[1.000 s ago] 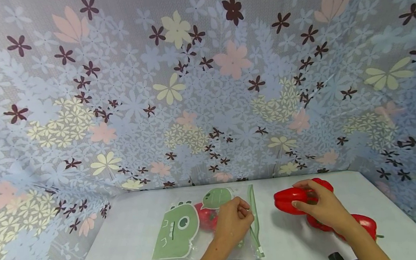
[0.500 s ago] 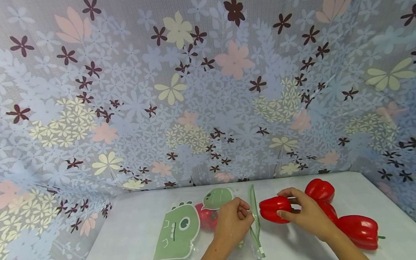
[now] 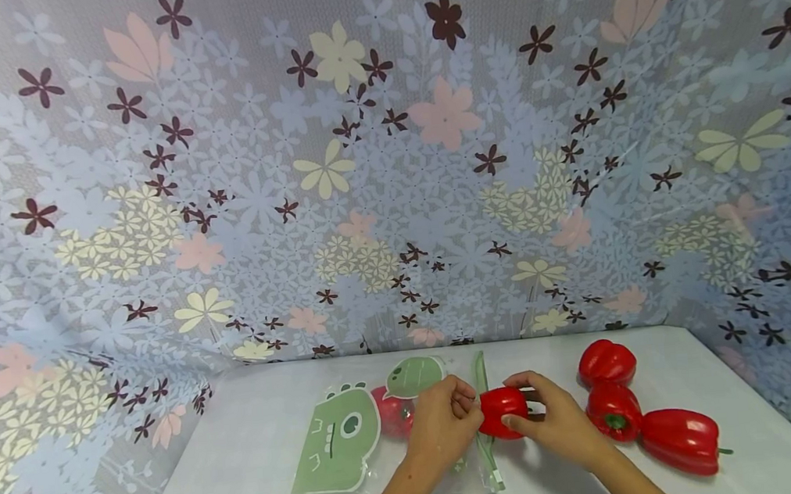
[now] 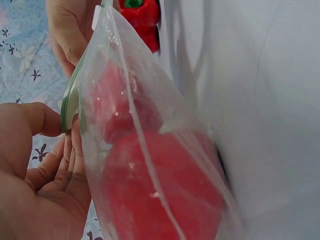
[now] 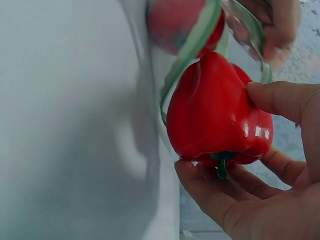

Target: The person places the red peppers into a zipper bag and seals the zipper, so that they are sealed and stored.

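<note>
A clear zip bag [image 3: 342, 448] with a green dinosaur print lies on the table in the head view, its green-edged mouth facing right. My left hand [image 3: 446, 419] pinches the upper rim of that mouth between thumb and fingers, as the left wrist view shows at the green zip strip [image 4: 70, 102]. Red peppers [image 4: 165, 185] show through the plastic inside. With thumb and fingers around its stem end, my right hand [image 3: 559, 421] holds a red bell pepper [image 5: 220, 115]. Its blunt end is at the bag's mouth, between the green strips, and its stem points away from the bag.
To the right on the white table [image 3: 241, 417] sit three more red bell peppers: one at the back [image 3: 607, 362], one in the middle [image 3: 614, 410] and a longer one on its side [image 3: 682, 441]. Floral fabric [image 3: 391, 200] hangs behind and at both sides.
My right hand has carried the bell pepper leftward, from beside the other peppers to the bag's mouth. My left hand keeps its place on the rim.
</note>
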Demonstrator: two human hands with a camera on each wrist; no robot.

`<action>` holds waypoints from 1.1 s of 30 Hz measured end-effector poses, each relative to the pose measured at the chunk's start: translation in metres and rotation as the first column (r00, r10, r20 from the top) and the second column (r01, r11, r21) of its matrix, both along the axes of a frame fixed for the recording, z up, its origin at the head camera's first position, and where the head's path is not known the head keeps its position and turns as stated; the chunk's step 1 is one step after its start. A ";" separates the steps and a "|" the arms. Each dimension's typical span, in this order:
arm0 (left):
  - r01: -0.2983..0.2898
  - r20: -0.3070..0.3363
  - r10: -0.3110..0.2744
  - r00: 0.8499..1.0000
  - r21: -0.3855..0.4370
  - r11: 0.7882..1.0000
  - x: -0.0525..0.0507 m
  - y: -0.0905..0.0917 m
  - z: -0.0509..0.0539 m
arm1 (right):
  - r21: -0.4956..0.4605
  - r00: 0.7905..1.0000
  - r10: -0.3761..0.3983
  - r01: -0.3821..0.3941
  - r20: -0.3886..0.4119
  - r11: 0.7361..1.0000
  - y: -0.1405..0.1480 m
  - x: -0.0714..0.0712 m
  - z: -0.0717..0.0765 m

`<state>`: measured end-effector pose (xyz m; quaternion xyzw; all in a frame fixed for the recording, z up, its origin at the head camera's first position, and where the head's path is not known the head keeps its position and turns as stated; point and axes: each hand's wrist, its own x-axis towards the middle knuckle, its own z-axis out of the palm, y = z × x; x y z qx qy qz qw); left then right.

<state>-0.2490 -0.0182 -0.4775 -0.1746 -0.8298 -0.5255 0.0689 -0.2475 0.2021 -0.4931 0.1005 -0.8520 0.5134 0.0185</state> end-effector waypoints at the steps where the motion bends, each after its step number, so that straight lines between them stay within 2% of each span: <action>1: 0.001 -0.001 -0.001 1.000 -0.001 1.000 0.000 0.000 0.000 | 0.003 1.000 -0.001 0.001 0.002 1.000 -0.002 0.000 -0.001; 9: 0.006 -0.014 -0.006 1.000 -0.001 1.000 0.000 0.000 -0.001 | -0.013 1.000 -0.002 0.002 0.018 1.000 -0.016 0.001 -0.008; 16: 0.022 -0.026 -0.022 0.999 -0.001 1.000 -0.001 0.001 -0.002 | -0.054 0.997 0.080 -0.080 -0.003 0.995 -0.020 0.001 -0.014; 26: 0.026 -0.030 -0.026 0.999 0.000 1.000 0.000 0.000 -0.002 | -0.099 0.988 0.155 -0.155 -0.007 0.983 -0.027 0.003 -0.017; 33: 0.028 -0.035 -0.027 0.999 0.008 1.000 -0.001 -0.001 -0.002 | -0.135 0.990 0.141 -0.137 0.024 0.981 -0.033 0.003 -0.018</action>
